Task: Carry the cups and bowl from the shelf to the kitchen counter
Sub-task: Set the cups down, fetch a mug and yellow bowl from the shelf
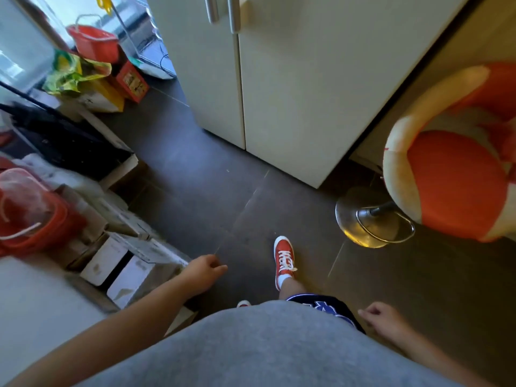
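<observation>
A person is standing on a dark tiled floor [195,191], looking straight down at their own body. A grey top is filling the bottom of the view, at 6 o'clock.

The left hand [205,270] is hanging just left of centre, at about 7 o'clock, its fingers loosely curled and holding nothing. The right hand [382,317] is hanging at about 5 o'clock, beside dark blue shorts [324,305], fingers also loosely curled and empty.

A red sneaker [284,258] with white laces is stepping forward just below centre, between the two hands.

A pale cream cabinet [293,79] with two metal bar handles is rising at 12 o'clock. A bar stool [458,185] with an orange seat and cream rim is sitting at 3 o'clock, its shiny round metal base resting on the floor near the cabinet's corner.

Clutter is lining the left side: a red basket [95,43] at 11 o'clock, green and yellow bags [72,74] just below it, a red bucket [30,216] at 9 o'clock, and white boxes [117,261] at 8 o'clock, just beside the left hand.

The cups, the bowl, the shelf and the kitchen counter are not appearing anywhere in this view.
</observation>
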`<state>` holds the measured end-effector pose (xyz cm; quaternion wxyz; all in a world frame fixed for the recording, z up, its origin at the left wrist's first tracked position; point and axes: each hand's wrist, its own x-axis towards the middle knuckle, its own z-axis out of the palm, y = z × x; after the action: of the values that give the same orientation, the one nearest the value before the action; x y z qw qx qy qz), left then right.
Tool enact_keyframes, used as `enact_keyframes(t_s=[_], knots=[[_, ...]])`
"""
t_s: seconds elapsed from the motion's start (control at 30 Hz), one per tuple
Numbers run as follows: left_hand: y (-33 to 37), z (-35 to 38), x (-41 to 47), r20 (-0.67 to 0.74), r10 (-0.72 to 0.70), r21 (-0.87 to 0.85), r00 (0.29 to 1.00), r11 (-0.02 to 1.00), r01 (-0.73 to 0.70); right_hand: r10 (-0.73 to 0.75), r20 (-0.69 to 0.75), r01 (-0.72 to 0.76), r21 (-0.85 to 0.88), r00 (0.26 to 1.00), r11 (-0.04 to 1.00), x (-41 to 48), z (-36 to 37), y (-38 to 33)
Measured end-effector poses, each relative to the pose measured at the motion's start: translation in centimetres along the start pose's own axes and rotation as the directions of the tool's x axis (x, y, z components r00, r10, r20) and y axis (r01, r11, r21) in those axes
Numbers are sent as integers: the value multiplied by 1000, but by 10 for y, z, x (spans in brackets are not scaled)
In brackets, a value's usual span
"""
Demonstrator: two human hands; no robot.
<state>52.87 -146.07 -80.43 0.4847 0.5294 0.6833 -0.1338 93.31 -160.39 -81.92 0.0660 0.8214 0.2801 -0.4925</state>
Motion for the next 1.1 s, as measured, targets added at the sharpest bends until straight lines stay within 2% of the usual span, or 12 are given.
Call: enact_keyframes(t_s=[0.2,0.33,0.47,0.57,0.67,0.83,1.0,1.1], knots=[[31,-35,32,-34,-112,-101,993,989,109,-92,60,99,-124,994,987,72,-62,-100],[18,-60,30,-85,-191,-190,978,967,172,-240,91,257,-285,966,924,105,-90,-205],[-14,-72,22,-78,-321,-395,944,879,267,-358,169,395,-386,919,834,121,-90,-324],[-44,-78,25,-22,-406,-489,914,801,344,-427,245,492,-452,870,744,129,-74,-413],[-72,-92,40,7,-462,-552,887,737,389,-481,286,559,-450,829,696,135,-49,-493],[-105,-157,75,-7,-475,-587,880,714,381,-503,258,565,-410,825,716,135,-24,-586],[-115,-256,115,-64,-405,-483,912,813,327,-463,209,508,-383,861,772,145,-22,-637],[-106,-316,141,-97,-395,-516,914,805,293,-409,170,443,-353,897,824,154,-25,-655]])
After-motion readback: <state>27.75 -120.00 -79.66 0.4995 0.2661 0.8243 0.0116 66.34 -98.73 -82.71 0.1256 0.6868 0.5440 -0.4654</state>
